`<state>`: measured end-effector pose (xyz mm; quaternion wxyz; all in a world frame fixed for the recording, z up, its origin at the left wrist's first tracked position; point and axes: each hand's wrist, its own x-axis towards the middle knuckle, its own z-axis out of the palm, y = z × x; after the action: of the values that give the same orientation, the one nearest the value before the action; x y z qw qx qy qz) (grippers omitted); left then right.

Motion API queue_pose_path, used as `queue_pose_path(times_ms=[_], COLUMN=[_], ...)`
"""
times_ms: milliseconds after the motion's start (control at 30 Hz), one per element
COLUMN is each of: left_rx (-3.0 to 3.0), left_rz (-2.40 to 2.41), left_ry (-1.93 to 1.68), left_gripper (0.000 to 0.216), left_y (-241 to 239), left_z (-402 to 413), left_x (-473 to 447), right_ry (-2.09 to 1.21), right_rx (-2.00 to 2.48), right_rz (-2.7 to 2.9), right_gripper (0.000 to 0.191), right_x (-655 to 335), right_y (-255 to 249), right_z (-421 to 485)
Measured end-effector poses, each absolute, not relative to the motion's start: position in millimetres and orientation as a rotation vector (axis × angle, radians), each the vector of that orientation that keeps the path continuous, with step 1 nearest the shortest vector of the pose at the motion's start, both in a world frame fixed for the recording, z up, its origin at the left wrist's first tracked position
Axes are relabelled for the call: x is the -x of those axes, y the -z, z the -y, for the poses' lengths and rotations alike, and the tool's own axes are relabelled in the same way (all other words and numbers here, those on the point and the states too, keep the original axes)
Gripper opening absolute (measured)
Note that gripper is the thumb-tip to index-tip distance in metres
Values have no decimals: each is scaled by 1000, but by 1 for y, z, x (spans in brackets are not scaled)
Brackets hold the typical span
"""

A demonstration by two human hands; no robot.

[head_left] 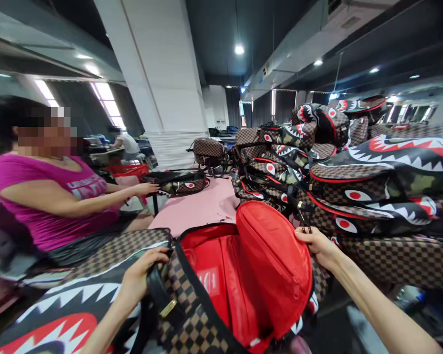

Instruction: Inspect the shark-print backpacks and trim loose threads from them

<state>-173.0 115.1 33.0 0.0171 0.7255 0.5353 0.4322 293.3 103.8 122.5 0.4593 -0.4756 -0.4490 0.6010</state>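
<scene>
An open backpack with a brown checkered shell and bright red lining lies in front of me on the table. My left hand is closed around its black top handle and upper edge at the left. My right hand grips the rim of the raised red front flap, holding it open. The red inside shows a flat pocket with a small label.
A tall pile of finished shark-mouth backpacks fills the right side. The pink table top stretches ahead. A person in a magenta top sits at the left, a hand on another bag. A white pillar stands behind.
</scene>
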Motion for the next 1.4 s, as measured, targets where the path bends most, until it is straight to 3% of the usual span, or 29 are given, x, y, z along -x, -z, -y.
queue_pose_path(times_ms=[200,267,367,500,633,833,1133,1300,1400], left_rx=[-2262,-2172,-1864,-1095,-587,-573,-584,-345,-65], left_rz=[-1852,-1998,-1932,-1347,-1161,-1222,-1038,-856,-902], left_ry=[-687,-533,-742,-1187,-1459,-1497,-1480,-1415,-1182], left_gripper=[22,32,35,37,44,38,64,70,40], left_y=[3,1,-6,0,19,23,22,59,97], left_z=[-123,-112,-80,-27,4,5,3,35,62], left_x=[150,131,86,23,3,7,19,4,-26], right_ry=[-1398,-1397,-1401,-1549,-1586,-1516,-1541,-1038,-442], right_rx=[1227,1239,1241,1266,1335,1219,1274,1476,1699], right_rz=[1136,1201,1334,1430,1455,1638,1570,1620,1731], right_gripper=[35,30,23,19,29,34,36,37,36], right_x=[-286,-267,-224,-181,-168,-147,-143,-221,-296], right_y=[-113,-105,-78,-28,3,6,16,24,27], right_z=[-106,-101,-86,-63,-55,-62,-73,-107,-120])
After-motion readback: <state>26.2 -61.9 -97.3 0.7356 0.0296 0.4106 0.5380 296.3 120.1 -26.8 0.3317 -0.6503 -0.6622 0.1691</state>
